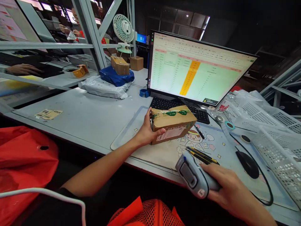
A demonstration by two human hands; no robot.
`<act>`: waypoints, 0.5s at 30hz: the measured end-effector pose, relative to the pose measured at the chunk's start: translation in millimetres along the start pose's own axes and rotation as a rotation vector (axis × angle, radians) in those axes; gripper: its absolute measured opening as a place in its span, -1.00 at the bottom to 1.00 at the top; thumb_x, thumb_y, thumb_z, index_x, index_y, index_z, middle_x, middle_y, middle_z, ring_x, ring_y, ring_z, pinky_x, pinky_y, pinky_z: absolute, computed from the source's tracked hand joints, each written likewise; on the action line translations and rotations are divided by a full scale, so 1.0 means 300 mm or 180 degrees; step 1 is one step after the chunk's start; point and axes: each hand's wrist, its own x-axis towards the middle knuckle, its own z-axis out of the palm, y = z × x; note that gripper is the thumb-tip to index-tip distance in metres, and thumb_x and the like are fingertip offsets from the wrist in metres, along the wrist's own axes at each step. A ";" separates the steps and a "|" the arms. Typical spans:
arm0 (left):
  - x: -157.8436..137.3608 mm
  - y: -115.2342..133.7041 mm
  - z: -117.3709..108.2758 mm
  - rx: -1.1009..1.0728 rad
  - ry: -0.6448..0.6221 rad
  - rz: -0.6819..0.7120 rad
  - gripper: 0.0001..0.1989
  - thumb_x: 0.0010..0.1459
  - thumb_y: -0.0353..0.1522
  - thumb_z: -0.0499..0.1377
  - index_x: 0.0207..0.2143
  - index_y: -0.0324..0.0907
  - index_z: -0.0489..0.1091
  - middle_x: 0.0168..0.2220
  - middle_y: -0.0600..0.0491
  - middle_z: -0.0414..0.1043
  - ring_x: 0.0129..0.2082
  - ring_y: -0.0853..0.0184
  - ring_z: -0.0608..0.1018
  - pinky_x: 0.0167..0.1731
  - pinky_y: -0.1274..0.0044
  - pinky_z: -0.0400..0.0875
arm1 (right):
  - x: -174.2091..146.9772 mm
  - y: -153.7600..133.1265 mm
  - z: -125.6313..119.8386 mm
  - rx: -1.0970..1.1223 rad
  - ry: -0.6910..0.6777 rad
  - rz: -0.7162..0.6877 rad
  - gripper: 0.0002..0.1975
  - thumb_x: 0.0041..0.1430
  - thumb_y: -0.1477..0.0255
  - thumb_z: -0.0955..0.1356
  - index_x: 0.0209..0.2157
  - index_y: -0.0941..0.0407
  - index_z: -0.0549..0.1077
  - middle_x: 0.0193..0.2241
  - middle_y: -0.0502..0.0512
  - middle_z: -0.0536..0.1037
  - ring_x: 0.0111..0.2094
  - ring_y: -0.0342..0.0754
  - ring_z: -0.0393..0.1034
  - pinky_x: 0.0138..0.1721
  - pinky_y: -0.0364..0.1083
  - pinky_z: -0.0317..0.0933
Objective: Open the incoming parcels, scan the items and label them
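Note:
My left hand [150,130] grips the left end of a brown cardboard box [174,121], thumb along its front face and fingers behind. Green-printed tape runs over the top of the box, and a white label shows on the side facing me. The box is over a desk mat [160,153] with cartoon prints, in front of the black keyboard [202,116]. In my right hand [225,185] is a grey barcode scanner [195,175], held by its handle near the desk's front edge. Its head points up and left, below the box. Black and yellow pens [199,153] lie just beyond it.
A large monitor [197,69] displays a spreadsheet. White plastic baskets [277,150] and a black mouse [247,164] are on the right. Left of the monitor lie a white parcel bag [103,88], a blue one [117,75] and small boxes. Another person's hand [23,69] rests beyond the metal frame.

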 end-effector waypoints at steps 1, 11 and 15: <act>0.000 0.003 0.002 0.0018 -0.0023 -0.0025 0.47 0.03 0.17 0.47 0.60 -0.09 -0.44 0.58 -0.32 -0.25 0.57 -0.23 0.01 0.56 0.02 -0.14 | 0.001 -0.027 0.006 -0.0027 -0.0040 -0.0097 -0.55 0.24 0.16 0.52 0.13 -0.01 0.64 -0.14 0.17 0.71 -0.20 0.09 0.62 -0.15 -0.03 0.48; -0.001 0.012 -0.079 0.0171 -0.0762 -0.0265 0.65 -0.10 0.05 0.57 0.59 -0.07 -0.62 0.61 -0.31 -0.28 0.60 -0.20 -0.09 0.56 -0.02 -0.27 | 0.101 0.260 -0.028 -0.0512 0.0813 0.0945 -0.44 0.25 -0.04 0.42 0.09 0.05 0.64 -0.18 0.19 0.74 -0.19 0.20 0.66 -0.15 0.04 0.51; 0.042 0.015 -0.168 0.0317 -0.0958 -0.0316 0.59 -0.13 0.00 0.59 0.62 -0.12 -0.45 0.60 -0.31 -0.15 0.57 -0.24 0.04 0.55 -0.01 -0.09 | 0.158 0.453 -0.008 -0.1129 0.0996 0.1839 -0.23 0.28 -0.11 0.30 0.20 0.21 0.58 -0.06 0.38 0.71 -0.02 0.40 0.62 -0.02 0.20 0.46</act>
